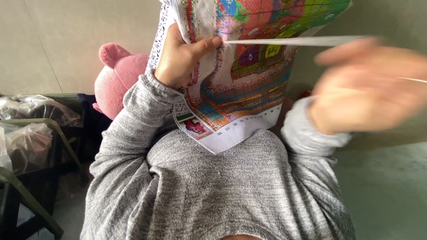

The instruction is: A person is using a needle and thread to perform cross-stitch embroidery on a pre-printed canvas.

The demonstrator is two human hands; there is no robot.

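Cross-stitch cloth [249,84], full of bright colours, is held up near the person's chest. Left hand [180,58] grips its edge, thumb pressed on the front. Right hand [367,86] is blurry, so I cannot tell its grip. A pink teddy [118,78] sits behind the grey sleeve [124,133], beside plastic bags [26,129].

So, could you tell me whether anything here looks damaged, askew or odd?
Nothing looks damaged. The cross-stitch cloth hangs folded and tilted from the left hand, which is how it is held. The right hand is blurred, so its grip cannot be told.
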